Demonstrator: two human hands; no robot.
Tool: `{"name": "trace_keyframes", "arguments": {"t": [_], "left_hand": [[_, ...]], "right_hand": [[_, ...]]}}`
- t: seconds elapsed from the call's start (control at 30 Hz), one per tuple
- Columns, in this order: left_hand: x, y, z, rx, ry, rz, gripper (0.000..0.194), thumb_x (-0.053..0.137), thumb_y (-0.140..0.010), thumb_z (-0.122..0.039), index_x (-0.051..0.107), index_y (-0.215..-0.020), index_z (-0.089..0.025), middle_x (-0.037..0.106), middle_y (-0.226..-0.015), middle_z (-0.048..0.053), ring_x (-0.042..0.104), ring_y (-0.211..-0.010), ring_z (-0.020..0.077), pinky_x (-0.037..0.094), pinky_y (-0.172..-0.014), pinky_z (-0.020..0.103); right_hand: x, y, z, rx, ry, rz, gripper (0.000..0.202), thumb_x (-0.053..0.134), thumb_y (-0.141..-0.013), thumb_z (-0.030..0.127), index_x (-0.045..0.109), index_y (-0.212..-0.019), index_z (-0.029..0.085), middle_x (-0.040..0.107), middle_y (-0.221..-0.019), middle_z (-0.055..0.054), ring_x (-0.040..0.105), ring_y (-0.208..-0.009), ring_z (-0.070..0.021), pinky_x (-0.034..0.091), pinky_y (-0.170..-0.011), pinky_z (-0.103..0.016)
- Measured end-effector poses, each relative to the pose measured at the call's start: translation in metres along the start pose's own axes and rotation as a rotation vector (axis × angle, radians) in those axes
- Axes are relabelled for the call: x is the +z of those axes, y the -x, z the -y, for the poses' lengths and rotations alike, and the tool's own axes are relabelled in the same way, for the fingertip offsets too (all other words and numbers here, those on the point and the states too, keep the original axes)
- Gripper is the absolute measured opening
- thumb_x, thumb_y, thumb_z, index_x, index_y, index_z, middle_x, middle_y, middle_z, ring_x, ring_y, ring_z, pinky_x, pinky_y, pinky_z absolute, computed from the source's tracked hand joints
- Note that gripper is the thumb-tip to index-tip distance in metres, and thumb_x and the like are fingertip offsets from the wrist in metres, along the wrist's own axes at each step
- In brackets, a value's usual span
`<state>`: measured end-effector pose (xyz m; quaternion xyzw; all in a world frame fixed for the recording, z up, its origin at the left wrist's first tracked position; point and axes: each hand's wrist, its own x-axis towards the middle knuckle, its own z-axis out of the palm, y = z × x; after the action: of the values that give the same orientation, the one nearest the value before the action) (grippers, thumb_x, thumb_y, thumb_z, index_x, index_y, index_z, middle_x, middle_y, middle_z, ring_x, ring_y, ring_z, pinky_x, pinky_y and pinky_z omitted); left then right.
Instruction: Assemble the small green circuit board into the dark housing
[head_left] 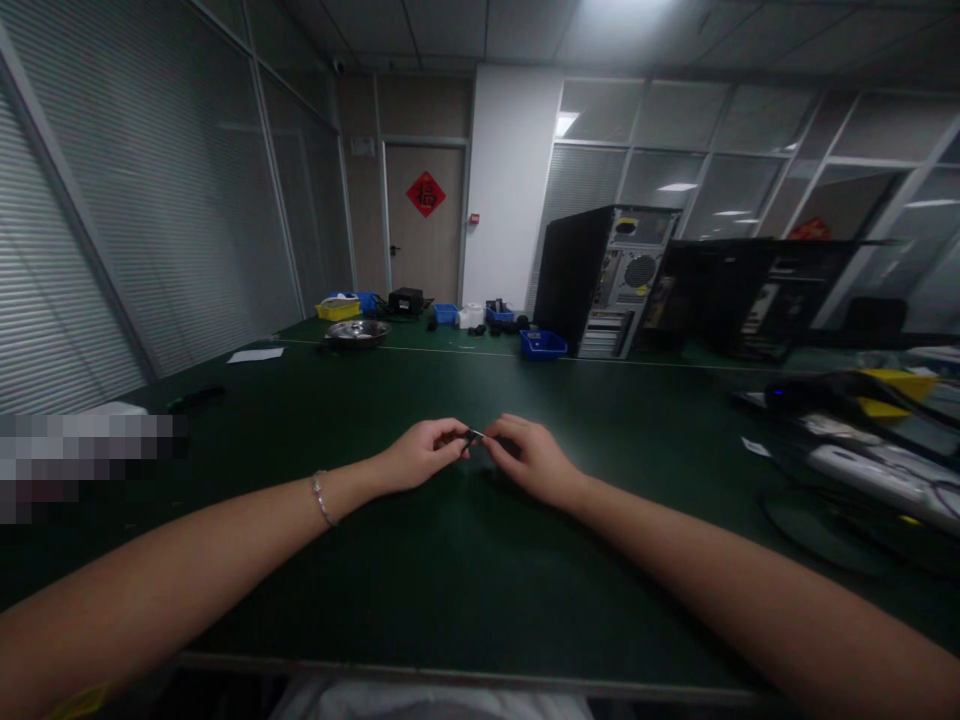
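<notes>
Both of my hands meet over the middle of the dark green tabletop (465, 570). My left hand (424, 455), with a bracelet (322, 498) at its wrist, pinches a small dark piece (469, 438) between thumb and fingers. From that piece a thin, shiny tip points toward my right hand (529, 455). The right thumb and fingertips are closed at the tip's other end. What kind of thing it is I cannot make out, since it is tiny and partly covered by the fingers.
A metal bowl (358, 333), a white paper (256, 355) and a blue bin (543, 345) sit toward the back. Behind the bin stands a black computer tower (574, 275). A silver device (874, 475) and cables lie at the right. The table's front edge (465, 675) is near me.
</notes>
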<state>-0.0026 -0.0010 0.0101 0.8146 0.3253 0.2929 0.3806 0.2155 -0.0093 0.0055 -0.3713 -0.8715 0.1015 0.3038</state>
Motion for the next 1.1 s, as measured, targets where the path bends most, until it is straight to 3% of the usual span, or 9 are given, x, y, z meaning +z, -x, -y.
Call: {"name": "trace_keyframes", "arguments": {"t": [0.4, 0.6, 1.1], "left_hand": [[-0.0013, -0.0008, 0.0042, 0.014, 0.029, -0.032, 0.025, 0.048, -0.089, -0.032, 0.061, -0.099, -0.013, 0.059, -0.084, 0.003, 0.054, -0.077, 0.0158, 0.043, -0.072, 0.026], [-0.0024, -0.0002, 0.001, -0.043, 0.023, -0.069, 0.027, 0.046, -0.091, -0.035, 0.061, -0.098, -0.014, 0.054, -0.076, 0.001, 0.05, -0.072, 0.0151, 0.041, -0.067, 0.026], [-0.0029, 0.0001, 0.006, -0.033, 0.027, -0.039, 0.027, 0.045, -0.092, -0.036, 0.059, -0.099, -0.015, 0.053, -0.079, 0.001, 0.05, -0.073, 0.0148, 0.042, -0.067, 0.026]], "right_hand": [[0.0, 0.0006, 0.0011, -0.012, 0.002, 0.014, 0.016, 0.049, -0.093, 0.026, 0.063, -0.093, 0.019, 0.059, -0.085, -0.004, 0.054, -0.074, -0.0148, 0.042, -0.067, -0.026], [-0.0008, 0.0004, 0.003, -0.014, -0.021, 0.007, 0.02, 0.049, -0.093, 0.026, 0.062, -0.107, 0.02, 0.062, -0.095, -0.005, 0.057, -0.081, -0.0161, 0.043, -0.071, -0.027], [-0.0032, 0.0002, 0.0067, -0.017, -0.02, 0.045, 0.02, 0.048, -0.093, 0.027, 0.063, -0.104, 0.019, 0.062, -0.092, -0.006, 0.056, -0.078, -0.0158, 0.044, -0.069, -0.027]]}}
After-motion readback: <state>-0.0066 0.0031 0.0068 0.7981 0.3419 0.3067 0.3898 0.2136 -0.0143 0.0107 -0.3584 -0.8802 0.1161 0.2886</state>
